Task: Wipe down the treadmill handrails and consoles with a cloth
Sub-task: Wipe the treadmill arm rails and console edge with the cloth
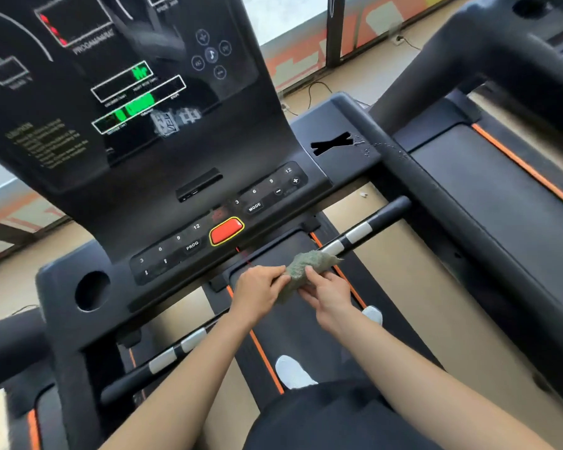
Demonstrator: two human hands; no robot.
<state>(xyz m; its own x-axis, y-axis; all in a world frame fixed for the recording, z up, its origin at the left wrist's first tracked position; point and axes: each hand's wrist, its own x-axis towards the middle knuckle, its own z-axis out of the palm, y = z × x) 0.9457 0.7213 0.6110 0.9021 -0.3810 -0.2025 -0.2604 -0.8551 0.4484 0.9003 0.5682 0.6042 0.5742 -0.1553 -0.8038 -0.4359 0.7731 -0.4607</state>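
A crumpled grey-green cloth [301,271] hangs in the air just below the black console's button strip [182,245]. My left hand [257,292] pinches its left edge and my right hand [327,292] holds its right side, with fingers curled on the fabric. The tall console screen [121,92] rises above, with green lit readouts. A short inner handrail with silver grip pads [359,232] runs up to the right, and its near end passes behind the cloth. The matching left inner handrail [163,358] lies lower left. The thick right side handrail [436,203] carries water droplets.
A red stop button [226,231] sits in the middle of the button strip. A round cup holder [92,290] is at the console's left. My white shoes [293,371] stand on the black belt with orange stripes. Another treadmill [517,177] stands to the right.
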